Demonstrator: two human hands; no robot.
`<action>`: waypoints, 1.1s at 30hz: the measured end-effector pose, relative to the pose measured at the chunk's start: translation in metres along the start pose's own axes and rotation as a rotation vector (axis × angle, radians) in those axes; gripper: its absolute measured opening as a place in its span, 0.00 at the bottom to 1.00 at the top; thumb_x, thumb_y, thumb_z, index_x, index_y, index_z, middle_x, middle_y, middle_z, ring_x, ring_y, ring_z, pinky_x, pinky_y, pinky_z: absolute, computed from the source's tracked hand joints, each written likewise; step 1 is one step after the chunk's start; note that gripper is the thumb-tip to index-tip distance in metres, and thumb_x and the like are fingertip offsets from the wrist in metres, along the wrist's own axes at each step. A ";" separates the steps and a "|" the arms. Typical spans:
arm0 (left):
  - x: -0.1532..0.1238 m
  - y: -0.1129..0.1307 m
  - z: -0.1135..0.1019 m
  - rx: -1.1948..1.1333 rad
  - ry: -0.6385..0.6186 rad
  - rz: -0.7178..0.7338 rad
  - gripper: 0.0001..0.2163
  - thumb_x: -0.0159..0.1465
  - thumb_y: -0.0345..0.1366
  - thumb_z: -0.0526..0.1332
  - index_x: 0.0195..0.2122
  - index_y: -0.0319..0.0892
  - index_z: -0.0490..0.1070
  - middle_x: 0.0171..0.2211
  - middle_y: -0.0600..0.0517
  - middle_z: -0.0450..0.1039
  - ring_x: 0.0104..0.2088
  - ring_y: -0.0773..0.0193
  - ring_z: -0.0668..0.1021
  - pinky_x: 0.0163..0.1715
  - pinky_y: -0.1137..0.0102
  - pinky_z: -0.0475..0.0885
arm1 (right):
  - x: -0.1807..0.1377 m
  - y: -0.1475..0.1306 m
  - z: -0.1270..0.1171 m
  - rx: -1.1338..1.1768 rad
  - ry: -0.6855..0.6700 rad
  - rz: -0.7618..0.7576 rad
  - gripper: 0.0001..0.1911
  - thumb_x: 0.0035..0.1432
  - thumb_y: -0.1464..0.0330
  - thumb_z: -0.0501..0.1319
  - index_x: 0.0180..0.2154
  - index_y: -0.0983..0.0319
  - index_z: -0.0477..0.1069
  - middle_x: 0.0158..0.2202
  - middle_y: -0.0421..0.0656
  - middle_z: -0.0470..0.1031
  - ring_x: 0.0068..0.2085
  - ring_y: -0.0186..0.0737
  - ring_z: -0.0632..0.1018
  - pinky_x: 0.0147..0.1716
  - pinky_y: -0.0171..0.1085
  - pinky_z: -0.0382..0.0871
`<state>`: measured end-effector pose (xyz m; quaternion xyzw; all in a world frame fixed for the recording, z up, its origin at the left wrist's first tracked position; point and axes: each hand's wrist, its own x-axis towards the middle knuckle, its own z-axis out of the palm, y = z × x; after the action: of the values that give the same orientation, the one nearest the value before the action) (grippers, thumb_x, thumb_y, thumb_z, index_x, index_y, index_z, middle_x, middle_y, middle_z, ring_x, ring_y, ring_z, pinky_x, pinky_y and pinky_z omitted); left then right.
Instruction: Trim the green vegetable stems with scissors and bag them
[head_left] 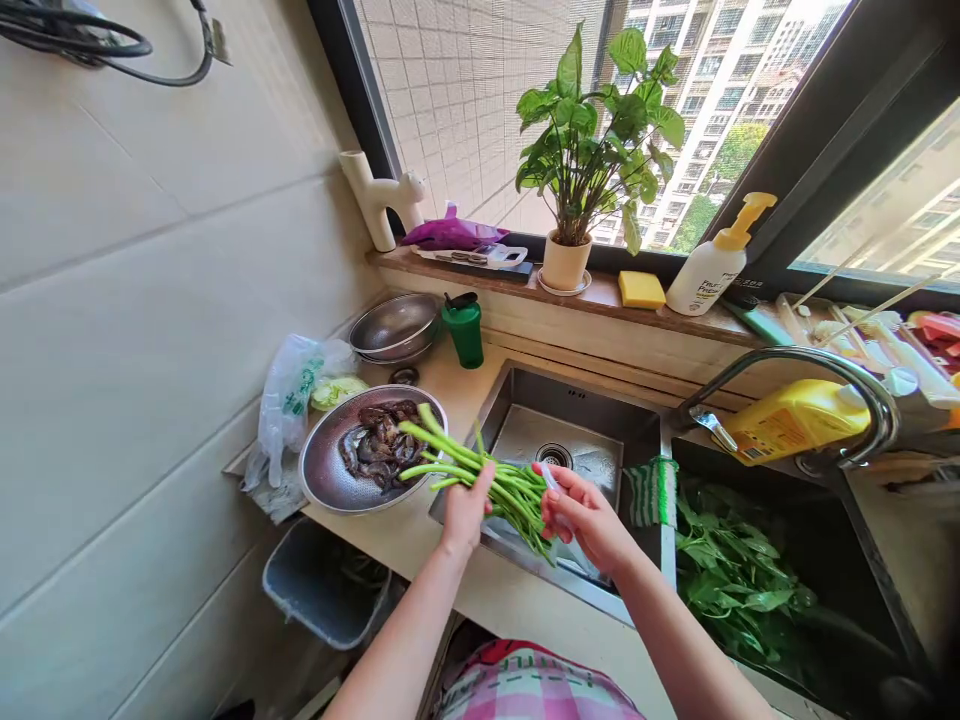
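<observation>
A bunch of long green vegetable stems (517, 497) lies across my left hand (466, 508), whose fingers are wrapped round it. The stems' left ends reach over the rim of a metal colander (322, 470) that holds dark, wet, shrimp-like pieces (379, 445). My right hand (589, 520) is closed on a thin, clear plastic bag (574, 550) at the stems' right end, above the front of the left sink basin (517, 430). Part of the bag hangs below the stems.
Leafy greens (742, 570) lie in the right basin. A striped cloth (652, 492) hangs over the divider by the faucet (810, 355). Left of the sink are a green cup (465, 332), stacked metal bowls (394, 328), a plastic bag (289, 400) and a bin (322, 590) below.
</observation>
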<state>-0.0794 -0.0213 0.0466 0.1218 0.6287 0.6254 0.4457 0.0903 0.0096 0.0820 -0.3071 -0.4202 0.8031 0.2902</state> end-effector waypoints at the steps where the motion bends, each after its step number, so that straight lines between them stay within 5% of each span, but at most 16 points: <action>1: -0.004 -0.006 0.002 0.041 -0.094 -0.055 0.14 0.46 0.43 0.71 0.27 0.38 0.73 0.20 0.55 0.71 0.15 0.72 0.66 0.12 0.76 0.58 | 0.003 0.002 0.000 -0.007 0.009 0.001 0.26 0.52 0.58 0.65 0.50 0.61 0.66 0.23 0.36 0.71 0.19 0.28 0.65 0.22 0.33 0.62; 4: -0.010 -0.022 0.010 0.066 -0.205 -0.109 0.15 0.47 0.43 0.70 0.30 0.37 0.75 0.23 0.52 0.73 0.17 0.70 0.69 0.15 0.75 0.62 | 0.007 0.005 0.001 0.018 0.062 -0.008 0.28 0.49 0.59 0.67 0.51 0.61 0.66 0.24 0.36 0.71 0.21 0.29 0.67 0.24 0.33 0.62; 8: -0.003 -0.029 0.015 -0.068 0.024 -0.031 0.15 0.48 0.43 0.70 0.31 0.38 0.74 0.28 0.50 0.75 0.21 0.69 0.71 0.17 0.76 0.64 | 0.001 -0.007 -0.007 0.104 0.086 0.019 0.28 0.48 0.59 0.67 0.50 0.60 0.67 0.26 0.35 0.69 0.20 0.28 0.64 0.29 0.36 0.65; 11: -0.002 -0.031 0.019 -0.087 -0.040 0.022 0.15 0.50 0.42 0.69 0.35 0.40 0.74 0.33 0.50 0.75 0.24 0.68 0.73 0.17 0.76 0.64 | -0.001 -0.007 -0.017 0.028 0.069 0.002 0.25 0.51 0.58 0.64 0.49 0.60 0.67 0.25 0.36 0.68 0.21 0.29 0.65 0.30 0.37 0.65; 14: -0.003 -0.043 0.023 0.108 -0.284 0.006 0.13 0.46 0.34 0.72 0.32 0.42 0.74 0.31 0.50 0.76 0.28 0.63 0.75 0.21 0.74 0.68 | 0.004 0.014 -0.029 -0.246 0.085 -0.044 0.18 0.50 0.59 0.63 0.41 0.62 0.69 0.28 0.38 0.69 0.27 0.34 0.68 0.30 0.36 0.64; 17: -0.001 -0.055 0.023 0.287 -0.375 -0.004 0.10 0.46 0.30 0.71 0.29 0.43 0.74 0.30 0.50 0.77 0.35 0.59 0.78 0.38 0.67 0.72 | 0.004 0.041 -0.044 -0.690 0.202 -0.036 0.13 0.47 0.62 0.64 0.35 0.61 0.66 0.29 0.39 0.69 0.30 0.38 0.70 0.32 0.37 0.65; 21: 0.004 -0.052 0.017 0.352 -0.549 -0.020 0.10 0.48 0.31 0.69 0.33 0.44 0.75 0.35 0.49 0.78 0.43 0.56 0.77 0.50 0.61 0.67 | -0.002 0.059 -0.056 -1.151 0.476 0.029 0.30 0.42 0.64 0.68 0.48 0.60 0.62 0.43 0.46 0.69 0.38 0.46 0.74 0.37 0.41 0.66; 24: 0.002 -0.041 0.018 0.377 -0.760 -0.024 0.15 0.42 0.26 0.70 0.32 0.46 0.76 0.31 0.52 0.78 0.40 0.55 0.77 0.44 0.61 0.71 | 0.004 0.061 -0.053 -1.288 0.418 0.051 0.43 0.39 0.67 0.69 0.57 0.56 0.57 0.56 0.51 0.61 0.41 0.49 0.76 0.39 0.42 0.67; 27: -0.001 -0.030 0.018 0.397 -0.826 -0.049 0.23 0.38 0.20 0.67 0.36 0.47 0.77 0.30 0.52 0.78 0.26 0.62 0.75 0.28 0.67 0.72 | 0.014 0.060 -0.056 -1.264 0.345 -0.043 0.33 0.45 0.72 0.63 0.55 0.55 0.63 0.55 0.46 0.66 0.45 0.47 0.75 0.42 0.39 0.67; 30: -0.003 -0.016 0.013 0.347 -0.770 -0.141 0.31 0.41 0.21 0.64 0.49 0.44 0.71 0.40 0.46 0.76 0.17 0.73 0.69 0.17 0.76 0.63 | 0.015 0.057 -0.071 -1.280 0.374 -0.072 0.22 0.53 0.73 0.57 0.51 0.56 0.66 0.50 0.43 0.71 0.48 0.43 0.73 0.44 0.35 0.65; 33: -0.004 -0.005 0.013 0.198 -0.580 -0.274 0.30 0.46 0.26 0.62 0.54 0.43 0.64 0.45 0.44 0.72 0.16 0.77 0.68 0.16 0.78 0.60 | 0.009 0.054 -0.087 -1.419 0.319 0.040 0.17 0.53 0.70 0.59 0.47 0.56 0.70 0.48 0.44 0.73 0.44 0.45 0.75 0.40 0.36 0.65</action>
<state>-0.0658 -0.0165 0.0456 0.2516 0.5438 0.4348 0.6722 0.1373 0.0340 -0.0059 -0.5422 -0.7868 0.2878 0.0641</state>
